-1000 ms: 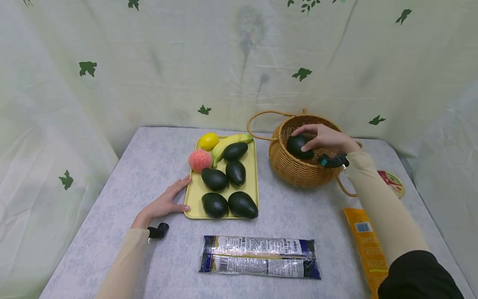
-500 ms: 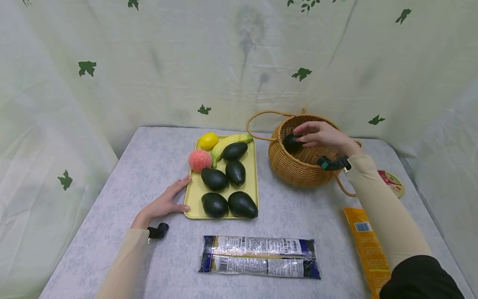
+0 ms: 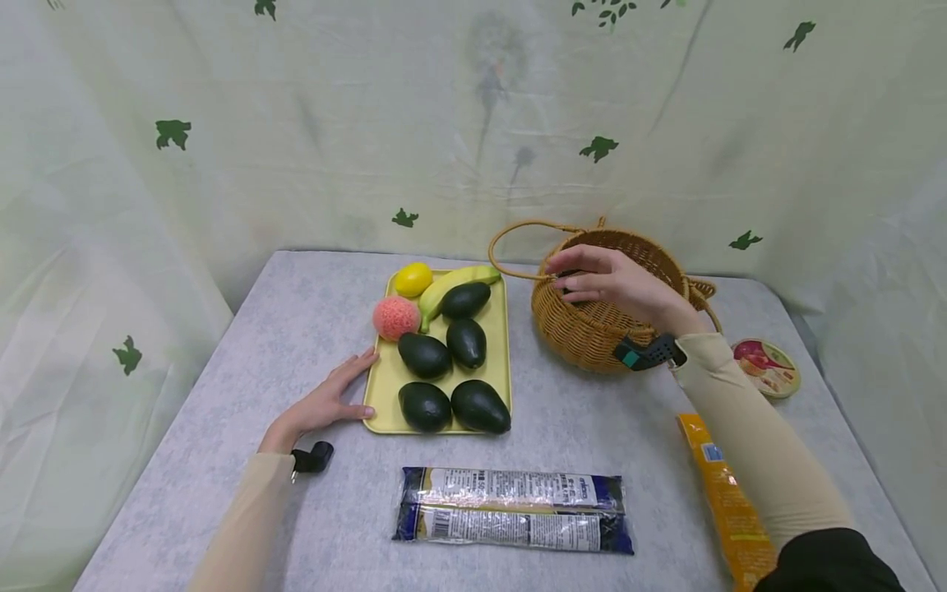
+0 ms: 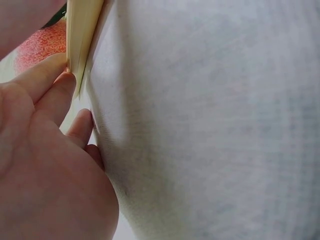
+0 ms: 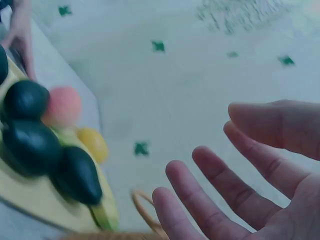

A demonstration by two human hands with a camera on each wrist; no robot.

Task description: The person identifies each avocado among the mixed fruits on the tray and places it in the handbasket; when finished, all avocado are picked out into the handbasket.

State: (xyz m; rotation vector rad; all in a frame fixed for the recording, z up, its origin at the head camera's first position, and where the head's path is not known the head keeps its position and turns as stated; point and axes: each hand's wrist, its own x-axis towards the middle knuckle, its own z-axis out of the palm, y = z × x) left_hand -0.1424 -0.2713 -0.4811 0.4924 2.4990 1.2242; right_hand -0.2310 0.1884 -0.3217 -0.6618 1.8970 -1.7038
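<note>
My left hand [image 3: 325, 403] rests against the left edge of the yellow tray [image 3: 385, 382], fingers and thumb extended; the left wrist view has the fingertips at the tray's side. On the tray lie several dark green avocados [image 3: 481, 405], a banana [image 3: 451, 288], a lemon [image 3: 413, 279] and a rough pink ball-shaped fruit [image 3: 396, 318]. My right hand [image 3: 614, 284] hovers over the left rim of the wicker basket [image 3: 570, 341], holding nothing. In the right wrist view its fingers [image 5: 232, 190] are spread and loosely bent. The avocado inside the basket is almost entirely hidden behind this hand.
Two long blue-ended plastic packets [image 3: 518, 510] lie in front of the tray. An orange bag [image 3: 728, 501] is at the front right, partly under the right sleeve, with a round lidded tub [image 3: 769, 367] behind it. The basket's handle [image 3: 528, 222] leans toward the tray.
My right hand has let go of the avocado, leaving it in the basket, and has come left across the basket's rim. The left hand and tray stay put.
</note>
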